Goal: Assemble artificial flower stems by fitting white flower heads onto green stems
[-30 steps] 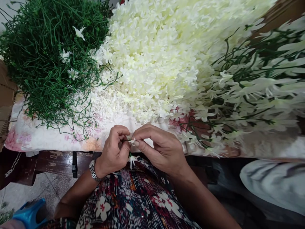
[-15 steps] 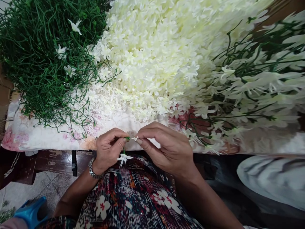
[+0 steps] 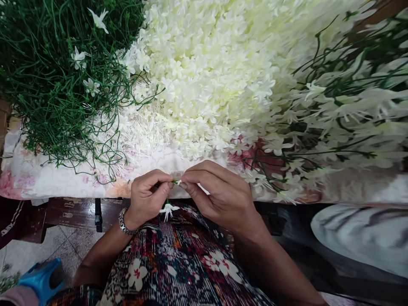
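Brought a tiny bit closer together since half a second ago, with the white bit [image 3: 180,182] in the right hand [image 3: 223,197] now almost at the tip of the green stem [image 3: 175,182] in the left hand [image 3: 147,195]. Working just in front of the big pile of white flowers [image 3: 207,76], by the near edge of the table [image 3: 57,182]. Only a thin strip of bare cloth between hands and pile, and more bare cloth along the edge to the front left of the pile. Little room left of the pile, because of the heap of green stems [image 3: 57,85], or right of it, because of the flowers with stems [image 3: 344,131]. Pinching the green stem between left thumb and finger, with the rest curled in. Pinching the white bit the same way on the right. Letting a stemmed white flower [image 3: 168,209] hang under the left hand, farther from the pile.
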`<state>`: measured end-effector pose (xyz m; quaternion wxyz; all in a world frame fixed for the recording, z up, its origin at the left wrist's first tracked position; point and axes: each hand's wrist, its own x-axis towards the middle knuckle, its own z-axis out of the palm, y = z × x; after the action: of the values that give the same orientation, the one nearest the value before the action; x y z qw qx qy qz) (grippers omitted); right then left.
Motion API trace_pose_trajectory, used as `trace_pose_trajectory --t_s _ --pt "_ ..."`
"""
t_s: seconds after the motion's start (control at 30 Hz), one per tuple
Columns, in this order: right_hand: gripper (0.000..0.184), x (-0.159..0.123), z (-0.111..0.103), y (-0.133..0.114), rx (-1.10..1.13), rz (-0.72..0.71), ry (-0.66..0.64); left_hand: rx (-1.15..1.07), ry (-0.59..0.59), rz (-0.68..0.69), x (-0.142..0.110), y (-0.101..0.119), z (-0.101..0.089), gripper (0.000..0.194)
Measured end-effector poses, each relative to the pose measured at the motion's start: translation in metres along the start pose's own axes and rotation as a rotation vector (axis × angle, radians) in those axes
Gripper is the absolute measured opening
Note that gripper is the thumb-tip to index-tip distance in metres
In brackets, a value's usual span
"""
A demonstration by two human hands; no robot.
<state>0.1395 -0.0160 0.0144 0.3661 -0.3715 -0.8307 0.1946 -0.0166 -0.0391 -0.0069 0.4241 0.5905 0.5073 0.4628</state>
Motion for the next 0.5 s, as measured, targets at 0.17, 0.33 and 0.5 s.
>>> trace_pose_trajectory --t_s 0.17,0.33,0.5 --pt "0.011 0.001 0.0 0.0 -0.056 -0.009 -0.034 0.008 -0.015 -0.018 0.002 -0.002 0.0 0.008" --pt "0.01 0.001 0.004 0.003 0.007 0.024 -0.049 0.0 -0.022 -0.047 0.002 -0.003 0.0 0.007" --pt "0.011 -0.001 0.012 0.006 0.088 0.068 -0.015 0.0 0.023 -0.118 0.003 -0.003 0.001 0.007"
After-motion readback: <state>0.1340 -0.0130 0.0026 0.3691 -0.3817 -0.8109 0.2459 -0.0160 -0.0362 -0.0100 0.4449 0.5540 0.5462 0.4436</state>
